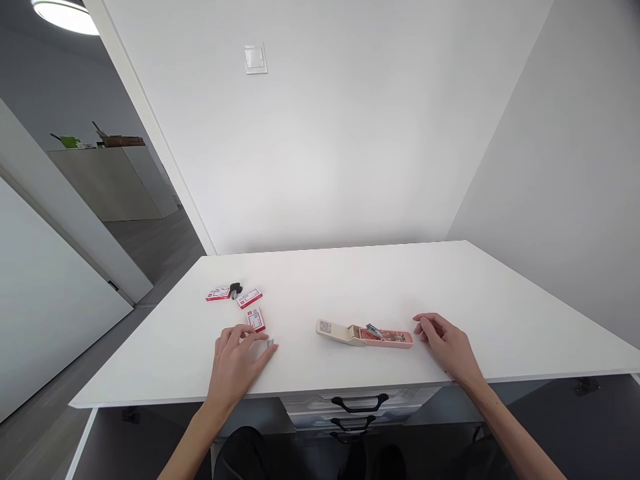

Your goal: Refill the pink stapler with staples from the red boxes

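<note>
Long cream-and-pink plastic stapler (357, 337): I see it opened out on the smooth white table (350, 287), cream half toward nine o'clock, pink half toward three, a shiny metal piece tilted up from the pink half.
Left hand (233, 363): at nine o'clock from the stapler; I have its thumb and forefinger narrowed on a small, flat silver-grey staple strip (271, 343).
Right hand (450, 348): at three o'clock, just beside the pink end, fingers loosely curled, thumb near forefinger; I cannot tell from here whether anything sits between them.
Flat red-and-white cardboard boxes (256, 320): three at ten o'clock from the stapler, the nearest just beyond the left hand's fingers.
Small black-and-metal object (236, 289): between the two farther boxes, too small for me to name.
White square light switch (255, 59): on the white wall (345, 133), toward eleven o'clock.
Pale drawers with curved black handles (357, 403): below the table's near edge, at six o'clock.
</note>
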`<state>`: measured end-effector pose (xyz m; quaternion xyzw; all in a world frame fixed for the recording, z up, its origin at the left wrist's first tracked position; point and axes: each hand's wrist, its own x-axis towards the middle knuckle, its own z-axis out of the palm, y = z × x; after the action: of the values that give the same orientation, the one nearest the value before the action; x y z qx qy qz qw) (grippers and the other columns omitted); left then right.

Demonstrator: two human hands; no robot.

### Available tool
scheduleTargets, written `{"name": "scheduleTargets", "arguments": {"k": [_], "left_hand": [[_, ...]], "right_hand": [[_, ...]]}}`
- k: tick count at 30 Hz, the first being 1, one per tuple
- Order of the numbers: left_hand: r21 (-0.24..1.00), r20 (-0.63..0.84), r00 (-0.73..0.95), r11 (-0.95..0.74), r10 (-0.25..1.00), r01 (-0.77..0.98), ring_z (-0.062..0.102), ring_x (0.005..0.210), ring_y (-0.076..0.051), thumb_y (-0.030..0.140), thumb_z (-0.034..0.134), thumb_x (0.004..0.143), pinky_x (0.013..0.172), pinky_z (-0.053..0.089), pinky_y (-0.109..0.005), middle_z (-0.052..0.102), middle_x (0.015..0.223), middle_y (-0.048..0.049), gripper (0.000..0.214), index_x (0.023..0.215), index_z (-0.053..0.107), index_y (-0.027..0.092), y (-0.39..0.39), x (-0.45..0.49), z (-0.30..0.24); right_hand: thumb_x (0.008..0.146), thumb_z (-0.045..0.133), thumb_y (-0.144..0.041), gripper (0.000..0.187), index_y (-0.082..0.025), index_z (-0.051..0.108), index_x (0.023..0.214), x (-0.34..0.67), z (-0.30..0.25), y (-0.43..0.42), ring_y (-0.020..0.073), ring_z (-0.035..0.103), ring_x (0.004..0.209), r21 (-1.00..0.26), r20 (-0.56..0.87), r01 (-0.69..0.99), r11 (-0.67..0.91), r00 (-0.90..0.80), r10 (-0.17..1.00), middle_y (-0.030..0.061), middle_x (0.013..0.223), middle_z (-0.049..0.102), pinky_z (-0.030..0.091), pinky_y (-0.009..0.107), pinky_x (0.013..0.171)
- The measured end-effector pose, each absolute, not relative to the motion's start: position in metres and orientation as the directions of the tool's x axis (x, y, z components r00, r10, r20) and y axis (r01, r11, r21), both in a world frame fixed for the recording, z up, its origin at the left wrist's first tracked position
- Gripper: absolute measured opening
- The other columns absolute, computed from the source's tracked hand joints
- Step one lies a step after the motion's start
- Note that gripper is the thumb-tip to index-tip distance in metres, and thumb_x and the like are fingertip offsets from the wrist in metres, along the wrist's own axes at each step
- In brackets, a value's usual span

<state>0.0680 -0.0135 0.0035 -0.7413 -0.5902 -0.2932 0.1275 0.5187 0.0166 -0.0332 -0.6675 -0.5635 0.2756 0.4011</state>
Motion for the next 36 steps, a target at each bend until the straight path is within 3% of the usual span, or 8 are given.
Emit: {"name": "scheduleTargets", "arguments": {"k": [6,11,15,19,23,27,32,36], "left_hand": [[0.262,0.562,0.120,-0.314,0.819,0.913,0.061,0.106,-0.028,0.046,0.065,0.091,0.095,0.047,-0.044,0.069,0.107,-0.0079,0.025,0.098,0.077,0.026,-0.012,0.072,0.006],[0.606,0.363,-0.058,-0.188,0.930,0.773,0.068,0.086,-0.021,0.053,0.061,0.092,0.080,0.054,-0.033,0.074,0.101,-0.0042,0.035,0.112,0.073,0.026,-0.017,0.079,0.017],[0.770,0.213,-0.118,-0.093,0.970,0.632,0.067,0.072,-0.018,0.054,0.062,0.090,0.070,0.052,-0.028,0.074,0.084,-0.0015,0.039,0.115,0.073,0.026,-0.020,0.093,0.027],[0.837,0.173,-0.080,-0.104,0.982,0.537,0.064,0.067,-0.017,0.054,0.059,0.092,0.071,0.052,-0.028,0.070,0.077,-0.0009,0.041,0.117,0.073,0.024,-0.019,0.111,0.030],[0.871,0.150,-0.017,-0.124,0.989,0.476,0.066,0.082,-0.020,0.054,0.055,0.094,0.079,0.053,-0.030,0.068,0.078,-0.0021,0.043,0.120,0.072,0.024,-0.020,0.130,0.034],[0.888,0.121,0.015,-0.115,0.993,0.446,0.066,0.093,-0.022,0.054,0.051,0.097,0.089,0.051,-0.033,0.062,0.072,-0.0012,0.046,0.126,0.069,0.023,-0.025,0.148,0.044],[0.940,0.041,0.000,-0.039,0.999,0.340,0.064,0.090,-0.022,0.056,0.055,0.095,0.095,0.050,-0.036,0.062,0.072,-0.0009,0.046,0.122,0.071,0.022,-0.030,0.163,0.059],[0.993,-0.028,0.021,0.025,0.999,0.114,0.062,0.082,-0.018,0.055,0.060,0.093,0.097,0.051,-0.037,0.060,0.076,-0.0003,0.045,0.121,0.070,0.021,-0.032,0.170,0.065]], "right_hand": [[0.095,0.051,-0.061,0.039,-0.030,0.069,0.109,0.516,-0.024,0.012,0.0227,0.066,0.086,-0.805,0.100,0.585,0.100,-0.033,0.994,0.0045,0.106,0.073,0.051,0.033,0.075],[0.085,0.070,-0.058,0.041,-0.037,0.068,0.120,0.513,-0.019,0.009,0.0262,0.061,0.115,-0.709,0.135,0.657,0.256,-0.231,0.964,0.0032,0.128,0.062,0.052,0.036,0.093],[0.088,0.066,-0.059,0.033,-0.036,0.072,0.111,0.514,-0.021,0.010,0.0265,0.062,0.112,-0.727,0.141,0.631,0.269,-0.246,0.959,0.0036,0.123,0.064,0.052,0.037,0.093],[0.088,0.066,-0.061,0.040,-0.033,0.072,0.115,0.517,-0.019,0.011,0.0268,0.064,0.106,-0.816,0.103,0.534,0.223,-0.245,0.964,0.0038,0.116,0.071,0.052,0.037,0.090],[0.088,0.063,-0.066,0.049,-0.028,0.071,0.118,0.516,-0.011,0.010,0.0271,0.065,0.099,-0.894,0.056,0.427,0.139,-0.200,0.978,0.0064,0.120,0.073,0.054,0.037,0.081],[0.089,0.063,-0.063,0.047,-0.026,0.071,0.117,0.506,0.005,0.008,0.0285,0.065,0.108,-0.946,0.109,0.280,0.161,-0.190,0.976,0.0082,0.127,0.072,0.055,0.038,0.086],[0.089,0.062,-0.064,0.044,-0.026,0.071,0.109,0.489,0.032,0.005,0.0238,0.065,0.085,-0.895,0.153,0.398,0.201,-0.150,0.977,0.0075,0.120,0.075,0.055,0.040,0.079],[0.094,0.059,-0.057,0.032,-0.027,0.068,0.099,0.476,0.054,0.004,0.0221,0.063,0.080,-0.837,0.220,0.460,0.296,-0.213,0.952,0.0055,0.114,0.077,0.051,0.036,0.069]]}}
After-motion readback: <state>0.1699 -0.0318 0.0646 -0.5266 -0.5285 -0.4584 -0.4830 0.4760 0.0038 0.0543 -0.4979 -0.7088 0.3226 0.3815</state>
